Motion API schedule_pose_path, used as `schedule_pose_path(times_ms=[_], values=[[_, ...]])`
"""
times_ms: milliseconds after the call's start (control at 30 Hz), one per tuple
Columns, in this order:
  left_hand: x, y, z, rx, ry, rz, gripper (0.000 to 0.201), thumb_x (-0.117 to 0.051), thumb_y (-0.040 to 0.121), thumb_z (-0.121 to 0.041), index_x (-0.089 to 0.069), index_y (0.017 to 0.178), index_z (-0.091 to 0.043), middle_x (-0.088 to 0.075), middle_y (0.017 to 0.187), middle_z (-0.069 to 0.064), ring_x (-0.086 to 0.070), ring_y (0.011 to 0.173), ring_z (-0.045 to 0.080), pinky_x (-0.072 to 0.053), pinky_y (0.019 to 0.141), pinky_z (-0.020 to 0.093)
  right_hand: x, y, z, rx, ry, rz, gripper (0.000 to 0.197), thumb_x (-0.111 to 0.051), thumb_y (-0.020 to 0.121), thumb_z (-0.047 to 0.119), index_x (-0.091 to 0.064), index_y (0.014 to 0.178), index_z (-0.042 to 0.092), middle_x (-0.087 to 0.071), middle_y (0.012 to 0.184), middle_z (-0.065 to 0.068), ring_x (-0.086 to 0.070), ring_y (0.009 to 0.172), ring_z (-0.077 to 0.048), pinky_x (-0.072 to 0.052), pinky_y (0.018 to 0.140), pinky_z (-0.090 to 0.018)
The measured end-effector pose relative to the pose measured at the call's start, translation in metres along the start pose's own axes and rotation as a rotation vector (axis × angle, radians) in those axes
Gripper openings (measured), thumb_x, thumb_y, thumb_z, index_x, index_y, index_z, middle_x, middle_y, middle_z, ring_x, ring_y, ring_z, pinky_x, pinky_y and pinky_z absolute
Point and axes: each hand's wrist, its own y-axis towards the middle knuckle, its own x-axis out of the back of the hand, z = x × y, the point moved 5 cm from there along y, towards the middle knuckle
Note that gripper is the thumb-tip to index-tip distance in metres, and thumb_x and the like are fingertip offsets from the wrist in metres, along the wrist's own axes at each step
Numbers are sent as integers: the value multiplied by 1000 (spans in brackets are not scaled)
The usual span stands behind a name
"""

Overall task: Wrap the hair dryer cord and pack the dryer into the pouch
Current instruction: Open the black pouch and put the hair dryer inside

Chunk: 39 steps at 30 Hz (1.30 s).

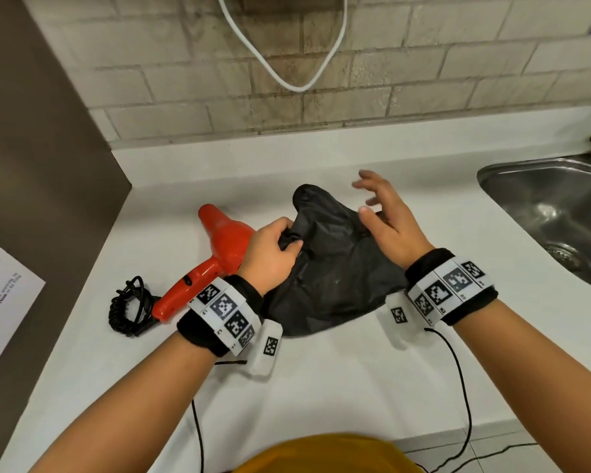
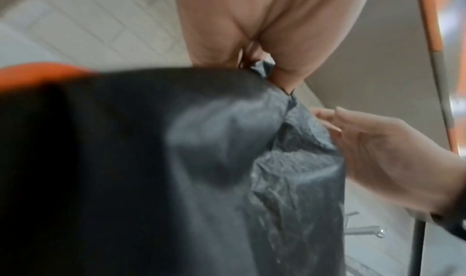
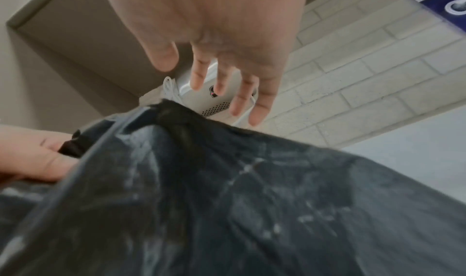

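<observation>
A black fabric pouch (image 1: 331, 271) lies crumpled on the white counter (image 1: 321, 377), between my hands. My left hand (image 1: 273, 254) grips a fold of its left edge; the left wrist view shows that pinch on the pouch (image 2: 290, 170). Above the pouch's right side hovers my right hand (image 1: 382, 213), fingers spread and holding nothing, as the right wrist view confirms over the pouch (image 3: 252, 200). The red hair dryer (image 1: 219, 247) lies left of the pouch, nozzle pointing away from me. Its coiled black cord (image 1: 130, 308) sits bundled by the handle end.
A steel sink (image 1: 553, 213) is set into the counter at right. A brown wall panel (image 1: 41, 165) and a printed sheet (image 1: 0, 302) stand at left. A white cable (image 1: 287, 63) loops down the brick wall. Thin black wires (image 1: 464, 387) run from my wristbands.
</observation>
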Motion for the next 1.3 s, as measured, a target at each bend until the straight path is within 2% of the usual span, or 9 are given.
schedule_pose_path(times_ms=[133,267,433,533,633,733,867,1100,1300], values=[[0,-6,-10,-295,125,-33,22,-58,79,3,-50,72,-16,-45,69,-14,-45,63,7,-35,61,7,-11,13,7,-14,-167,201,59,-43,86,36,-22,141,33,-37,144,8,-29,134,-14,-29,107,-29],[-1,-8,-17,-429,184,-8,16,-56,73,8,-56,73,-8,-43,72,-16,-44,67,6,-36,62,10,-15,21,13,-14,-63,225,24,-56,88,11,-56,111,16,-59,101,9,-52,96,8,-35,85,-4],[14,-3,-14,-123,355,-22,16,-66,75,-35,-52,69,-30,-52,61,-11,-57,66,16,-42,61,27,4,22,23,59,-60,5,15,-60,83,4,-52,80,16,-51,75,15,-49,70,0,-38,70,-4],[27,3,-15,-16,486,84,39,-56,70,-66,-55,103,-45,-60,84,-12,-57,80,10,-40,69,26,9,18,33,120,-176,113,10,-59,83,4,-55,83,13,-52,79,11,-51,74,-7,-40,73,-13],[19,6,-30,-73,47,345,36,-50,73,-52,-54,108,-44,-48,114,-4,-50,101,1,-37,85,13,3,11,46,187,-302,273,8,-58,85,7,-60,92,7,-57,83,4,-53,76,-13,-40,71,-22],[3,4,-32,62,-359,539,28,-51,73,-49,-60,88,-28,-56,97,-1,-52,89,17,-39,79,27,0,6,58,313,-350,272,11,-51,83,7,-60,90,6,-63,82,-6,-54,75,-17,-41,70,-24],[-16,-5,-16,46,-231,725,49,-69,62,-39,-48,106,-30,-56,105,5,-57,98,22,-48,91,38,3,1,63,415,-404,209,18,-42,81,5,-58,89,6,-62,84,-12,-58,77,-29,-48,70,-33],[9,18,-14,-164,19,123,31,-69,74,-3,-53,73,-30,-56,72,-2,-52,68,10,-43,73,24,14,-5,58,279,-273,179,2,-52,77,7,-50,76,7,-48,67,2,-43,59,-8,-35,56,-14],[34,12,-31,-472,134,-148,26,-54,68,12,-60,74,-13,-48,70,-8,-47,66,2,-36,65,7,3,-14,15,-125,-383,484,53,-24,89,54,-60,88,16,-65,78,-1,-59,75,-15,-47,73,-29]])
